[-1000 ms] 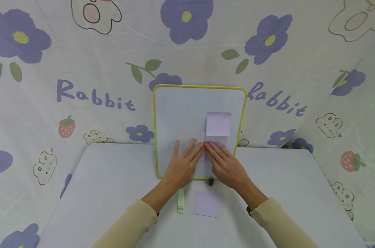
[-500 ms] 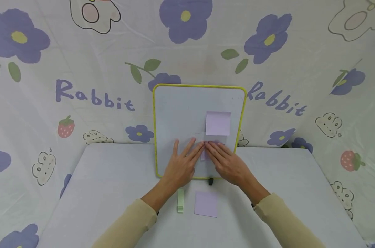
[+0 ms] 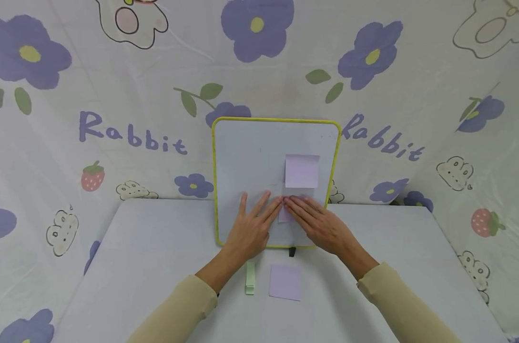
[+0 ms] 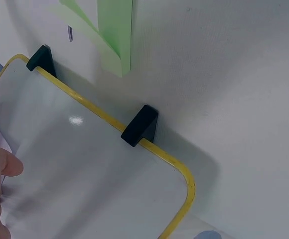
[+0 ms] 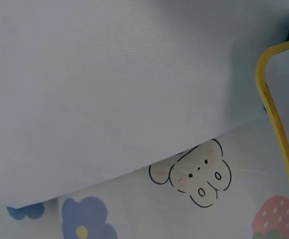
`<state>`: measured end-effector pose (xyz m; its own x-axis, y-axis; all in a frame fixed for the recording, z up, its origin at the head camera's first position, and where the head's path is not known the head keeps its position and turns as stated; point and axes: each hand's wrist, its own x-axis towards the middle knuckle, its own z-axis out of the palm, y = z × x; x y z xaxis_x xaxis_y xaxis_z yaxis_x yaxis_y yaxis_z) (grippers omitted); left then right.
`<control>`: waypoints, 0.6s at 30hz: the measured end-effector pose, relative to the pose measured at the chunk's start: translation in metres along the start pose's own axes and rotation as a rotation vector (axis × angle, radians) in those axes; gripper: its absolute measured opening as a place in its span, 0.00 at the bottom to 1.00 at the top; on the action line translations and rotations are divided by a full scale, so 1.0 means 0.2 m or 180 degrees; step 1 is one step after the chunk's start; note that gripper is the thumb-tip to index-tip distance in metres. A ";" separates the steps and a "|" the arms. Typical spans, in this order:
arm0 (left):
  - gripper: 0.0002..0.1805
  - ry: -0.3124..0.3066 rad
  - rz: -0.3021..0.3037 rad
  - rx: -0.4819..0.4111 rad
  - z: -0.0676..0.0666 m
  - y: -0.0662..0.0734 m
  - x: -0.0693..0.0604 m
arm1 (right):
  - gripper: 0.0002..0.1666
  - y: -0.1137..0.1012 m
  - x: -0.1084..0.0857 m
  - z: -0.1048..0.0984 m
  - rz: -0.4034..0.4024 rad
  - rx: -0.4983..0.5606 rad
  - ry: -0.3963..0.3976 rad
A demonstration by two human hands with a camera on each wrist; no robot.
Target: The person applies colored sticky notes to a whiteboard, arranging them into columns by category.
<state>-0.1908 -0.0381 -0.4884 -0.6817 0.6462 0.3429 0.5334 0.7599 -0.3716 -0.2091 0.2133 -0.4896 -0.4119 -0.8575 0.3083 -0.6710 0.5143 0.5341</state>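
A small whiteboard (image 3: 246, 157) with a yellow rim stands upright at the back of the table. On its right half is a lilac sticky note (image 3: 302, 171). Below that, a second lilac note (image 3: 284, 216) is mostly covered by my right hand (image 3: 323, 226), whose straight fingers press on it side by side. My left hand (image 3: 250, 231) lies against the board with fingers spread, its index fingertip meeting the right fingertips at the note's upper left corner. In the left wrist view, part of a hand (image 4: 0, 172) shows beside the lilac paper. No hand appears in the right wrist view.
On the white table (image 3: 165, 271), before the board, lie a lilac square of sticky notes (image 3: 285, 282) and a folded light-green paper strip (image 3: 250, 278). Black feet (image 4: 140, 125) hold the board's lower edge. Behind hangs a patterned cloth (image 3: 156, 95).
My right hand and forearm have swung slightly outward to the right, with the fingertips staying near the same corner of the lower note. The left hand has hardly moved.
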 end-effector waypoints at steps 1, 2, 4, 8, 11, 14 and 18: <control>0.43 0.0003 -0.0001 -0.0005 0.00 0.00 0.00 | 0.32 0.00 0.00 0.00 0.0002 -0.0017 -0.0015; 0.43 0.0001 -0.0002 0.0003 0.00 0.00 0.00 | 0.32 0.00 0.00 0.00 0.0004 -0.0031 -0.0023; 0.43 0.0005 -0.0003 0.0012 0.00 0.00 0.00 | 0.32 0.01 0.00 0.00 0.0007 -0.0041 -0.0039; 0.44 -0.0005 0.0011 0.0043 0.00 0.00 0.00 | 0.32 0.01 -0.01 0.00 0.0039 0.0092 -0.0058; 0.43 -0.0008 0.0019 0.0042 0.00 0.00 0.01 | 0.37 0.02 -0.02 -0.01 0.0074 0.0207 -0.0100; 0.43 -0.0001 0.0024 -0.0004 0.00 -0.01 0.01 | 0.38 0.02 -0.03 -0.01 0.0094 0.0240 -0.0157; 0.43 0.0028 0.0028 -0.0062 0.01 -0.01 0.01 | 0.34 0.04 -0.05 -0.02 0.0097 0.0256 -0.0199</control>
<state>-0.1933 -0.0385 -0.4886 -0.6726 0.6534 0.3474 0.5489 0.7554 -0.3579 -0.2072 0.2256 -0.4851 -0.4688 -0.8402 0.2725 -0.7039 0.5417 0.4594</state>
